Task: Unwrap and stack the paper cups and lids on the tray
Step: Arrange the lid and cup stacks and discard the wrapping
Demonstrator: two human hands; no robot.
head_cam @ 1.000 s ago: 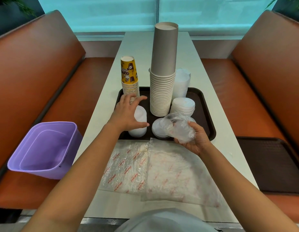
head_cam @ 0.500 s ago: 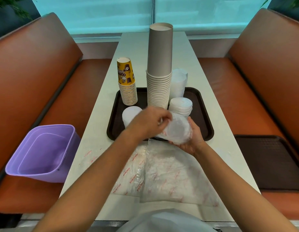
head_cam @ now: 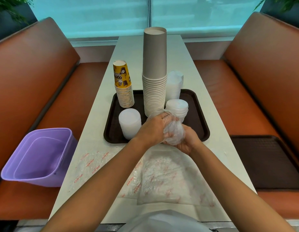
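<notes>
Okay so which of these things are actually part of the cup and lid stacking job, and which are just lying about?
Part of the job:
- brown tray
- grey cup stack
- yellow cup stack
- lid stacks
- crumpled clear wrap held by left hand and right hand

Just lying about:
- purple bin
- printed plastic bags
- spare tray on the seat

Bare forearms, white garment
</notes>
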